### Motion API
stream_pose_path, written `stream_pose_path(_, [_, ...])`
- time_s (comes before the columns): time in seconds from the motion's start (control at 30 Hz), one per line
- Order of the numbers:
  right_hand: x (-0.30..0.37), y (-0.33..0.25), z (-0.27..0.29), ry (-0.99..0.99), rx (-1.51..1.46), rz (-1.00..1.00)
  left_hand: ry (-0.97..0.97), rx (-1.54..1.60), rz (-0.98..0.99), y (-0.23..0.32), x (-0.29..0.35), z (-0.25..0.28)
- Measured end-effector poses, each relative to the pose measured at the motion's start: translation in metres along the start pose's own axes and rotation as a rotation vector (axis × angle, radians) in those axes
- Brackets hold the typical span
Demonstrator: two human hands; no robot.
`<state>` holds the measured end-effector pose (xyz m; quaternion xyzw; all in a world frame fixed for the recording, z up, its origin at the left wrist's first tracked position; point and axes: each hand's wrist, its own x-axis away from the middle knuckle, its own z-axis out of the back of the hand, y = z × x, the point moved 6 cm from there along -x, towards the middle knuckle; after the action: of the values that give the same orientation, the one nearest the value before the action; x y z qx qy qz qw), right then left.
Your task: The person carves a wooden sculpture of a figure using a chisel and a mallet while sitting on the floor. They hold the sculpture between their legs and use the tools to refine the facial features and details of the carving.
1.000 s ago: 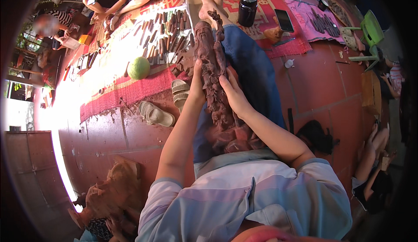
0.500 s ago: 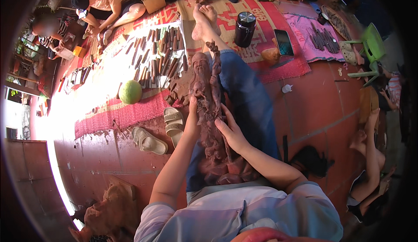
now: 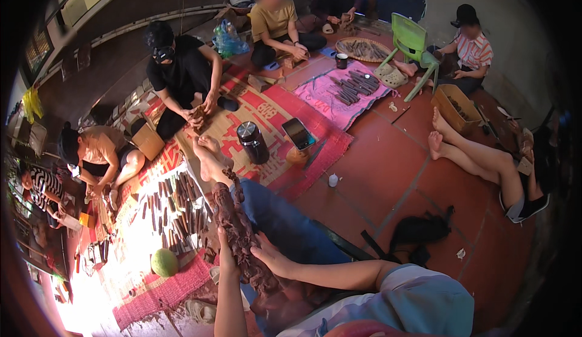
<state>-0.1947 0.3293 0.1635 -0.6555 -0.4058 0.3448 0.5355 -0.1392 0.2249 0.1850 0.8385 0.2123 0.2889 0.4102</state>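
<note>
A reddish-brown carved statue (image 3: pixel 244 237) leans upright against my lap, between my legs. It shows a bearded figure with a tall staff, with knotty carving lower down. My left hand (image 3: pixel 226 247) grips its left side, thumb up along the edge. On its right side my right hand (image 3: pixel 273 258) is closed round the carving, with the thumb across the front; the other fingers are mostly hidden. My bare feet (image 3: pixel 209 158) rest beyond the top of the statue. Its base lies low in front of my shirt, partly in shadow.
Many carving tools (image 3: pixel 173 206) lie on a brightly lit cloth at left, near a green round fruit (image 3: pixel 163 263). A dark flask (image 3: pixel 253 143) and a phone (image 3: pixel 298 133) stand ahead on the mat. More tools (image 3: pixel 354 87) cover a pink cloth. Several people sit around; a green chair (image 3: pixel 411 43) stands behind.
My view has swung up and to the right, so more people and the far wall show. The statue appears lower and tilted in the picture. Both hands keep hold of it.
</note>
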Motion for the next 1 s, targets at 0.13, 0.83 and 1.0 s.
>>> stream_pose_path(0.13, [-0.007,0.005,0.007,0.04,-0.147,-0.005,-0.052,-0.031,0.03,0.0,-0.019,-0.01])
stream_pose_path(0.83, [0.013,0.002,-0.009,-0.036,-0.421,0.065,-0.078,-0.096,0.125,-0.005,-0.008,0.003])
stream_pose_path(1.0, [0.017,-0.006,-0.013,0.021,-0.282,0.102,-0.022,-0.027,0.111,-0.004,0.015,-0.006])
